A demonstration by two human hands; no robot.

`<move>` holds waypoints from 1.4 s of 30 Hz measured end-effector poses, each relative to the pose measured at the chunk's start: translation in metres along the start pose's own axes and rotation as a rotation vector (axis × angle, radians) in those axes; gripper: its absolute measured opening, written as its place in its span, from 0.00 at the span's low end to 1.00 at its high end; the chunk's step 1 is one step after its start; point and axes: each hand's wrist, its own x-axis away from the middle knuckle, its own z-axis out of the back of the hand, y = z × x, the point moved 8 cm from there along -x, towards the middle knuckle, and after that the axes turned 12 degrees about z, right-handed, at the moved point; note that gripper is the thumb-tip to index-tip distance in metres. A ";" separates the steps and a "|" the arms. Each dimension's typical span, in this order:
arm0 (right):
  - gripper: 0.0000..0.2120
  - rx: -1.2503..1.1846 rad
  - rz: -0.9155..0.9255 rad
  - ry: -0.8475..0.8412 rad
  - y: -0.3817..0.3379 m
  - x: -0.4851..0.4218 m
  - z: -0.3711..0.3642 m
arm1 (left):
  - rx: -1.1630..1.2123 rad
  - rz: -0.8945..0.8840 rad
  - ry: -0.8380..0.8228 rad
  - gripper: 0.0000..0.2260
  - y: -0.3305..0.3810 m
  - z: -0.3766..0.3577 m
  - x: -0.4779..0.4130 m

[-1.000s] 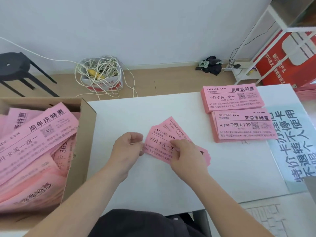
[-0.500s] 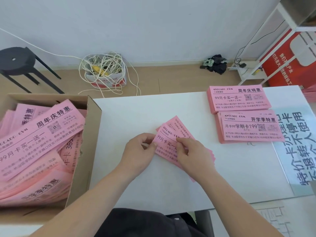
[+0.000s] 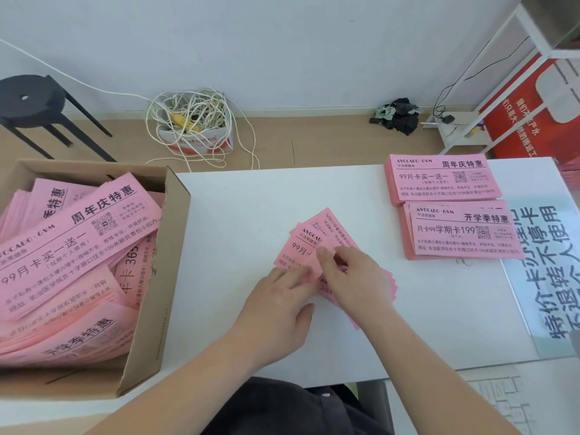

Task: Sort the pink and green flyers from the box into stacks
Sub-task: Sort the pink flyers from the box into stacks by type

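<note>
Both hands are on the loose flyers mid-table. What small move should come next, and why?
Probably lift the top flyer with the right hand and carry it to the far stack, while the left hand holds the other loose flyers down. Its visible print starts "99月", matching that stack, not the near stack.

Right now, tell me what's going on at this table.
A person is sorting flyers at the white table. The right hand pinches the top sheet of a few loose pink flyers in the middle, while the left hand rests straight fingers on their near edge. A cardboard box on the left is full of more pink ones. At the far right lie two squared pink piles with different headlines, the far stack and the near stack. No green flyers show.
</note>
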 end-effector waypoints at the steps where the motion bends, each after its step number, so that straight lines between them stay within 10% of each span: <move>1: 0.20 0.039 -0.011 0.003 0.002 0.000 -0.001 | 0.079 -0.018 0.015 0.16 -0.001 0.001 0.000; 11: 0.18 0.071 -0.048 0.053 0.005 0.000 0.002 | 0.962 0.857 -0.070 0.14 -0.049 0.007 -0.019; 23: 0.27 -0.152 -0.119 0.044 0.000 0.008 0.004 | 0.423 0.374 -0.012 0.07 -0.020 0.006 -0.030; 35: 0.18 -0.069 -0.131 0.059 0.001 0.007 0.010 | 0.890 0.836 -0.163 0.20 -0.049 0.007 -0.031; 42: 0.20 -0.126 -0.131 0.065 0.000 0.008 0.009 | 0.634 0.564 -0.134 0.03 -0.030 0.011 -0.035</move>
